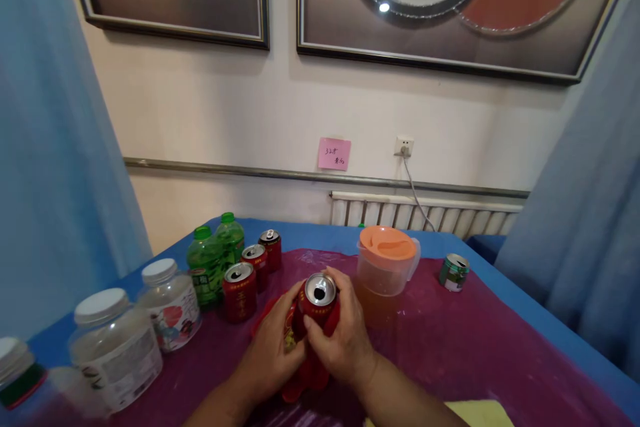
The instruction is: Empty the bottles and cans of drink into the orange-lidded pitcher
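Between my two hands is a red drink can (319, 300), upright, its top opened with a dark mouth hole. My left hand (277, 343) wraps the can's left side, thumb toward its front. From the right, my right hand (345, 333) grips it with fingers behind and thumb in front. Beneath the can lies a red object (300, 383), mostly hidden by my hands, so its shape is unclear. Just left of my hands stand several more red cans (240, 297). Behind my right hand is a clear pitcher (385, 267) with an orange lid and amber liquid.
Two green bottles (206, 267) and clear white-lidded jars (117, 353) line the left side. A small green can (454, 273) stands at the right. A yellow cloth (480, 413) lies at the front edge on the purple sheet (500, 347). Blue curtains hang on both sides.
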Demonstrator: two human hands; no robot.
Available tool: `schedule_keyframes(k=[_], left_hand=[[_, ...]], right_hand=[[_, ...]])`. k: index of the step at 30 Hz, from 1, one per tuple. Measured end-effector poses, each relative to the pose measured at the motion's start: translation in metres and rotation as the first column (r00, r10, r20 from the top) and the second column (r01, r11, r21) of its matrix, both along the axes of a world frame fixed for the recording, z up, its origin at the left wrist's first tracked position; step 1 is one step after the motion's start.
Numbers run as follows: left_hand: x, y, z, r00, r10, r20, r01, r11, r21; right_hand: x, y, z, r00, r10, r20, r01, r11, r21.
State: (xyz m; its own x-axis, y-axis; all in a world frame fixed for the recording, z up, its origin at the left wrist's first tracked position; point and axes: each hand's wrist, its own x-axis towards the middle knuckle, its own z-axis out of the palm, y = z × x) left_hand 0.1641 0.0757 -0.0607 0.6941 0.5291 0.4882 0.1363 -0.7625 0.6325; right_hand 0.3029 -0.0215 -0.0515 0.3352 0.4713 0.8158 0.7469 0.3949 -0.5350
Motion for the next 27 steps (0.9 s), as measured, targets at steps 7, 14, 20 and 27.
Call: schedule_keyframes(k=[7,14,20,27], left_hand=[[0.004,0.007,-0.004,0.994,0.097,0.043,-0.096,0.995,-0.021],[0.009,0.005,0.008,0.994,0.106,0.04,-0.107,0.994,0.024],[0.0,0.003,0.011,0.998,0.05,0.038,-0.045,0.992,-0.116],[0.001,0.006,0.008,0.999,-0.032,0.044,0.041,0.975,-0.218]], right_hand=[[-0.008,0.01,-0.01,0.98,-0.09,-0.176,0.083,0.995,-0.049],[-0.013,0.013,-0.014,0.944,-0.067,-0.322,0.023,0.99,-0.138],[-0.004,0.005,-0.014,0.971,0.038,-0.237,-0.054,0.997,-0.061],[-0.002,0.003,-0.01,0.977,0.078,-0.2,-0.09,0.995,-0.049]])
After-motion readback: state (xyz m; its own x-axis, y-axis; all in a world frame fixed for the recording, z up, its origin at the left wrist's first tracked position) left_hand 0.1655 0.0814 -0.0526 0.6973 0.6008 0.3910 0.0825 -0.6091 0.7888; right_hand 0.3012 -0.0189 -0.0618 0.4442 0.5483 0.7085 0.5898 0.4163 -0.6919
